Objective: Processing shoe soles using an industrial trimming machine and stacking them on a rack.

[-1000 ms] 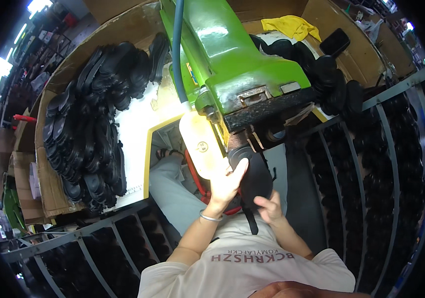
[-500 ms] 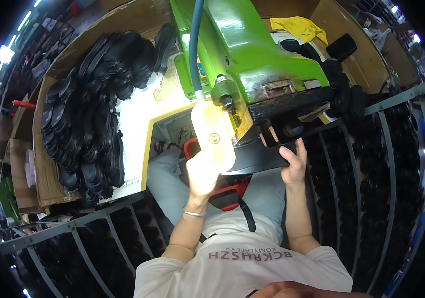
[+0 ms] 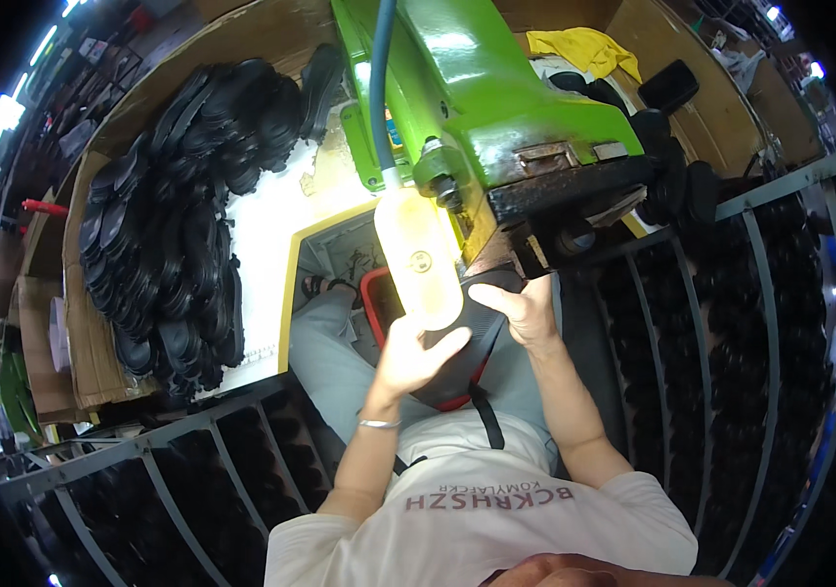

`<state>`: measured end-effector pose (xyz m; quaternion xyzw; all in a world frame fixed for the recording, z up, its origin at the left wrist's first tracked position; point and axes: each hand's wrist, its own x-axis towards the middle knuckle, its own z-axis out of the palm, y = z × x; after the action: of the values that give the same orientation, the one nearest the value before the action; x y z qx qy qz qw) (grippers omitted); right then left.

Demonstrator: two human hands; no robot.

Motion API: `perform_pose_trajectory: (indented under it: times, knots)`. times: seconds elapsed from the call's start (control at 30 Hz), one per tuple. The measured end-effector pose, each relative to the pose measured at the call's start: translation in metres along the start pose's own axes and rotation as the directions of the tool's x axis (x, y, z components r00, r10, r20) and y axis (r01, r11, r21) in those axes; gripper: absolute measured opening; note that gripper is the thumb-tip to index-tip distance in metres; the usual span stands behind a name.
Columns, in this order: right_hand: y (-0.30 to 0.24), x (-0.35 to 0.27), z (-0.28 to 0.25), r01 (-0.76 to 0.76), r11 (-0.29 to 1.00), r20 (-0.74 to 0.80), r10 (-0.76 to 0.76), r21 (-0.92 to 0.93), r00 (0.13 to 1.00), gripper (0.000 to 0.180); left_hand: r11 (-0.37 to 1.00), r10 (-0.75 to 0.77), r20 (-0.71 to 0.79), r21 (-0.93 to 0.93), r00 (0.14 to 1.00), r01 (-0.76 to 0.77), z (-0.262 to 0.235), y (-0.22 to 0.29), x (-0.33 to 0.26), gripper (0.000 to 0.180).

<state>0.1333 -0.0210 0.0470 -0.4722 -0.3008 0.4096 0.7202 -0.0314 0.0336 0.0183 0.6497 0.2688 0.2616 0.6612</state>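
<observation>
A black shoe sole (image 3: 480, 325) is held between my two hands, under the head of a green machine (image 3: 526, 108). My left hand (image 3: 411, 360) grips its near left side, thumb on top; the other fingers are partly hidden by the glowing lamp (image 3: 420, 259) and the sole. Closed on the far right edge is my right hand (image 3: 529, 311), its thumb laid across the upper face. The far end of the sole reaches to the machine's worn working part (image 3: 496, 252), and I cannot tell whether they touch.
Black soles (image 3: 164, 235) lie heaped on the white tabletop (image 3: 266, 245) at left, inside cardboard walls. More soles (image 3: 672, 166) and a yellow cloth (image 3: 589, 51) are at right. Metal rails (image 3: 762, 279) flank me. A red container (image 3: 376, 298) sits below, between my legs.
The sole has turned from lying crosswise to pointing toward me. My right hand moved left along with it, and my left thumb now shows on top.
</observation>
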Motion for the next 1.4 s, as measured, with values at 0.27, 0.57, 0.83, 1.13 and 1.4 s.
perform_pose_trajectory:
  times: [0.27, 0.57, 0.83, 1.13, 1.4]
  knots:
    - [0.032, -0.097, -0.039, -0.368, 0.923, 0.11, 0.38, -0.111, 0.919, 0.036, 0.995, 0.103, -0.296, 0.011, 0.95, -0.104, 0.036, -0.006, 0.015, 0.022]
    - [-0.022, -0.073, -0.097, -0.044, 0.999, -0.315, 0.038, -0.011, 0.948, 0.028, 0.95, -0.022, -0.307, -0.302, 0.951, -0.076, 0.052, -0.011, 0.013, 0.023]
    - [-0.027, 0.008, -0.077, 0.059, 0.998, -0.164, -0.063, -0.031, 0.984, 0.023, 0.99, 0.138, -0.185, -0.012, 0.973, -0.143, 0.01, 0.018, 0.026, 0.024]
    - [0.004, -0.006, -0.016, 0.055, 0.988, 0.079, -0.043, -0.148, 0.996, 0.047, 0.977, 0.003, -0.347, -0.199, 0.938, -0.077, -0.064, 0.021, -0.008, 0.024]
    - [0.018, 0.007, -0.008, 0.146, 0.984, 0.128, -0.133, -0.099, 0.983, 0.062, 0.979, -0.145, -0.207, -0.174, 0.968, 0.109, -0.028, -0.024, -0.052, 0.021]
